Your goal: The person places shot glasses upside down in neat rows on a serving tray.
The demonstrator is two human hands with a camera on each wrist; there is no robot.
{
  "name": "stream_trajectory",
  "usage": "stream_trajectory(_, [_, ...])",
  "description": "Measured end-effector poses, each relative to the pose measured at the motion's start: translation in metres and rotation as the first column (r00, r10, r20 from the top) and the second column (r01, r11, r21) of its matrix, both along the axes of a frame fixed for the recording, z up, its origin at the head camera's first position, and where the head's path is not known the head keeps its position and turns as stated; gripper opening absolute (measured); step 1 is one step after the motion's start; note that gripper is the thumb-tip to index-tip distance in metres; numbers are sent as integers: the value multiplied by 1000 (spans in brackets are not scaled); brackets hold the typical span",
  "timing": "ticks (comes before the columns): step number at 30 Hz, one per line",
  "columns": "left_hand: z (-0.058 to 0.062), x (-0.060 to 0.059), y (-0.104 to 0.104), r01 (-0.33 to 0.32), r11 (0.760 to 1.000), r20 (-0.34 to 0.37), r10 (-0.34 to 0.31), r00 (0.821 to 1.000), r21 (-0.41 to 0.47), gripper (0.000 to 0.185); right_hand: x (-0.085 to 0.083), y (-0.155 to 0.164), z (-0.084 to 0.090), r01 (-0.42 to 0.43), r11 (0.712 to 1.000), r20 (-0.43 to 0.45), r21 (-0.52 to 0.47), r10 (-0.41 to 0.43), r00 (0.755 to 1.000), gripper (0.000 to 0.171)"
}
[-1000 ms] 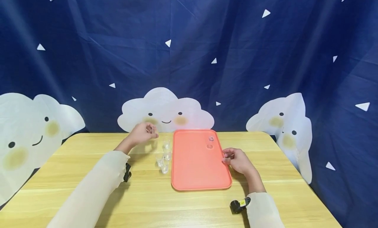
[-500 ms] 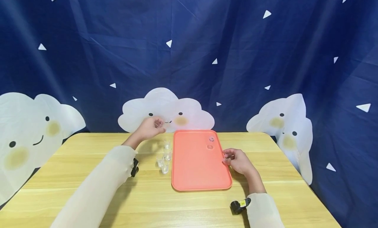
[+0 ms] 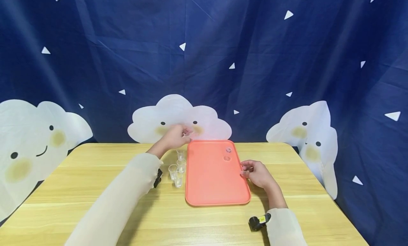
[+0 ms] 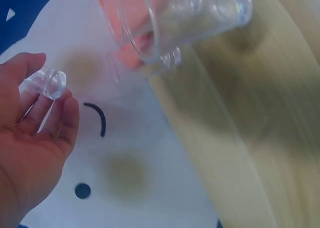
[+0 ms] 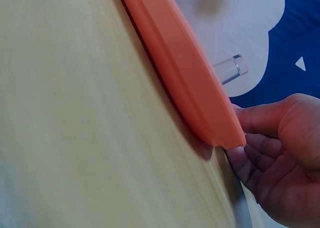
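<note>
While the left grip (image 3: pixel 174 137) pinches a clear cup (image 4: pixel 55 84), the right grip (image 3: pixel 258 173) clasps a coral tray (image 3: pixel 213 182).

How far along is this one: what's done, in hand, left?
Looks done: one clear cup stands on the tray. In hand: the left grip holds another cup; the right grip holds the tray's edge. Probably left: four cups beside the tray.
</note>
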State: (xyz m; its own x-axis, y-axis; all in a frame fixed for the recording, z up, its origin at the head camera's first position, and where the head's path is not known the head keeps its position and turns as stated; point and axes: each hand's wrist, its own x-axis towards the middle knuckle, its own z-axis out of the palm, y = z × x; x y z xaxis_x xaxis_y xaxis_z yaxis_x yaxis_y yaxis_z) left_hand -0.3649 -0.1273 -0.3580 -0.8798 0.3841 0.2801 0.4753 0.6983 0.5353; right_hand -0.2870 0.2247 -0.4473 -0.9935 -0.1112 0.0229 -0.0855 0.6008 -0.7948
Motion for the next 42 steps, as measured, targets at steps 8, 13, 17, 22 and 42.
stream_trajectory(8, [5, 2, 28, 20, 994, 10, -19, 1000, -104, 35, 1, 1, 0, 0, 1000, 3, 0, 0, 1000, 34])
stream_trajectory(13, [5, 1, 45, 37, 995, 20, -35, 999, -94, 36, 1, 1, -1, -4, 1000, -7, 0, 4, 1000, 34])
stream_trajectory(17, [4, 0, 56, 57, 994, -18, -59, 998, -91, 28, 1, 1, -2, -4, 1000, -15, -2, 4, 1000, 34])
stream_trajectory(22, [2, 0, 68, 76, 991, -60, -83, 995, -112, 18, 2, 1, 0, -7, 1000, -13, 0, 7, 1000, 34])
stream_trajectory(42, [-22, 0, 102, 122, 992, 7, -122, 993, -20, 10, 0, 0, 0, -9, 1000, -15, 12, 9, 1000, 33])
